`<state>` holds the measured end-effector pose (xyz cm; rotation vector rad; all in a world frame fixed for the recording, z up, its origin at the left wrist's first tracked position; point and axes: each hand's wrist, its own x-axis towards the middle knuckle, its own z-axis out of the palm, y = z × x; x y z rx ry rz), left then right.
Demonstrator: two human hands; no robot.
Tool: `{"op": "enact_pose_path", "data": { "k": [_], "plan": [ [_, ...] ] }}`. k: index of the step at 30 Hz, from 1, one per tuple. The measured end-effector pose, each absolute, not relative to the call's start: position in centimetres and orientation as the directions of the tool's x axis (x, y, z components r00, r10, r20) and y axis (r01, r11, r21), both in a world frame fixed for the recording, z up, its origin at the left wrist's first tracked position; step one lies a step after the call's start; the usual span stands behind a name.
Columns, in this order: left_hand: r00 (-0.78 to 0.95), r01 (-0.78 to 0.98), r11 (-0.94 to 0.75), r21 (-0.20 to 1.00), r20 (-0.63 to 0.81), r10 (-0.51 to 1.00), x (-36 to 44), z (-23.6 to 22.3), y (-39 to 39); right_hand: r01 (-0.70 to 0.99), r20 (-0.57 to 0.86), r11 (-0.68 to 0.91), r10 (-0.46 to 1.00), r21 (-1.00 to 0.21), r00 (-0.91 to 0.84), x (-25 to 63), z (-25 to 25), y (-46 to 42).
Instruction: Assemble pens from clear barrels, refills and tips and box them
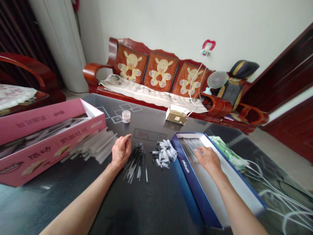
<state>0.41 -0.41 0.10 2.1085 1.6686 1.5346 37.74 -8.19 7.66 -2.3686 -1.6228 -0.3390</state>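
Note:
My left hand (pixel 121 150) rests on the dark table with its fingers curled in; anything inside them is hidden. It lies between a heap of clear plastic tubes (pixel 96 145) on its left and a bundle of thin, dark-ended pen refills (pixel 137 160) on its right. My right hand (pixel 209 159) reaches into a long blue box (pixel 210 192). Its fingertips, slightly apart, touch a row of thin translucent sticks (pixel 189 147) at the box's far end. Between the refills and the box is a pile of short white and black caps (pixel 165 153).
At the left stands a pink carton (pixel 73 143) with many thin sticks. Farther back are a small round tub (pixel 126 116) and a gold tissue box (pixel 176 116). Right of the blue box lie a green packet (pixel 230 151) and white cables (pixel 276 195). A wooden sofa (pixel 94 76) stands behind the table.

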Motion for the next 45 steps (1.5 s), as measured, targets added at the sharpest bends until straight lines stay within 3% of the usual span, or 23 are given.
{"op": "enact_pose_path", "data": {
  "k": [6,11,15,20,23,26,35,38,40,41,43,44,45],
  "plan": [
    [-0.039,0.719,-0.423,0.551,0.641,0.767,0.3,-0.4,-0.3,0.908,0.631,0.151,0.762,-0.391,0.145,27.7,9.4,-9.6],
    [0.134,0.845,-0.41,0.344,0.607,0.783,0.4,0.5,-1.2,0.767,0.702,0.392,0.704,-0.509,0.106,19.7,3.9,-10.0],
    [0.103,0.92,-0.268,0.285,0.484,0.869,-0.4,2.1,-1.5,0.745,0.731,0.426,0.672,-0.514,0.12,18.8,0.6,-9.7],
    [0.009,0.967,-0.067,0.244,0.231,0.973,-2.9,4.4,-1.3,0.757,0.729,0.4,0.67,-0.517,0.143,19.5,0.3,-9.5],
    [0.049,0.991,-0.059,0.123,0.082,0.995,-4.2,5.0,-1.4,0.764,0.72,0.388,0.68,-0.515,0.14,19.4,0.2,-9.3],
    [0.084,0.995,-0.086,0.044,0.048,0.995,-4.7,5.1,-1.4,0.779,0.695,0.365,0.708,-0.51,0.124,19.3,-0.1,-9.1],
    [0.05,0.998,-0.048,0.027,-0.098,0.994,-4.6,5.8,-0.3,0.789,0.65,0.324,0.75,-0.522,0.122,19.2,0.2,-9.2],
    [0.028,0.994,-0.023,0.106,-0.044,0.999,-4.3,6.0,-0.1,0.767,0.664,0.318,0.725,-0.556,0.181,19.2,0.3,-9.3],
    [-0.009,0.958,0.0,0.287,0.029,1.0,-3.7,5.8,0.0,0.748,0.68,0.347,0.71,-0.566,0.184,19.2,0.5,-9.4],
    [-0.028,0.898,0.0,0.44,0.058,0.998,-3.4,5.6,0.1,0.741,0.682,0.366,0.713,-0.563,0.166,19.1,0.6,-9.5],
    [-0.045,0.614,-0.026,0.789,0.067,0.997,-2.5,4.9,0.3,0.741,0.664,0.394,0.742,-0.544,0.094,18.9,0.9,-9.9],
    [-0.058,0.37,-0.011,0.929,0.035,0.998,-2.0,4.5,0.3,0.75,0.643,0.395,0.764,-0.53,0.051,18.7,1.1,-10.1],
    [-0.042,0.131,0.033,0.991,-0.027,0.999,-1.5,4.1,0.3,0.766,0.616,0.391,0.788,-0.51,0.008,18.6,1.2,-10.2]
  ]
}}
